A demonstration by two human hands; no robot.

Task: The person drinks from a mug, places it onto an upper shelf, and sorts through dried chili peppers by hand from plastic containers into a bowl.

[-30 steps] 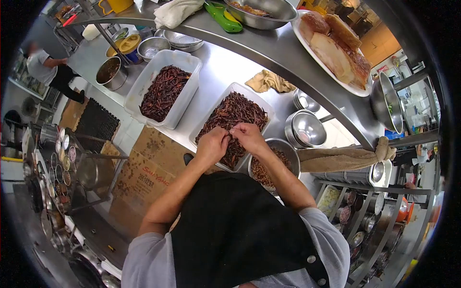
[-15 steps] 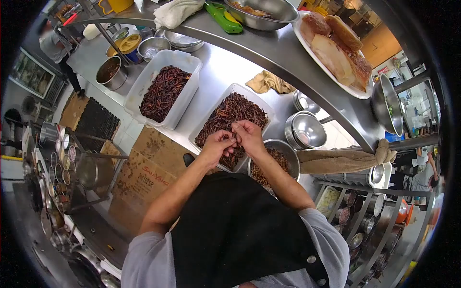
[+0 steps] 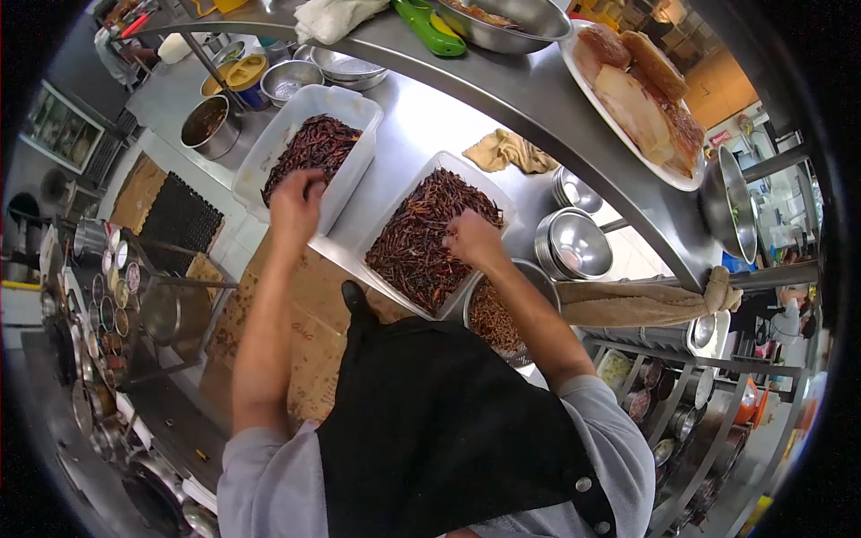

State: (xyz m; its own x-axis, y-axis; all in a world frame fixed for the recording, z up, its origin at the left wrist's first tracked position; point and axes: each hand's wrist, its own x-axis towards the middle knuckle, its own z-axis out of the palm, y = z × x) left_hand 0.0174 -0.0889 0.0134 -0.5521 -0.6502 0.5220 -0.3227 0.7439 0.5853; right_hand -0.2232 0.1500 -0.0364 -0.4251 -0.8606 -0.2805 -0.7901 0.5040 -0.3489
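Observation:
My left hand (image 3: 293,208) is over the near edge of the left plastic tub (image 3: 360,115), just above its dark red dried chilies (image 3: 316,148). Its fingers are bent and look loosely apart, and I see nothing between them. My right hand (image 3: 475,240) hangs low over the right plastic tub (image 3: 441,160), its fingertips pinched together among long dried chilies (image 3: 421,229). Whatever those fingertips hold is too small to make out. Partly behind my right forearm stands a metal bowl (image 3: 549,285) of small brown dried pieces (image 3: 491,316).
A steel shelf (image 3: 529,94) crosses above the counter, bearing a platter (image 3: 686,182) of meat pieces and a metal bowl (image 3: 507,38). Stacked steel bowls (image 3: 578,244) and a tan cloth (image 3: 509,152) are at the right. A pot (image 3: 211,130) stands at far left.
My hands have parted from where they met over the right tub. The left one has moved left to the other tub; the right one stays above the right tub's chilies.

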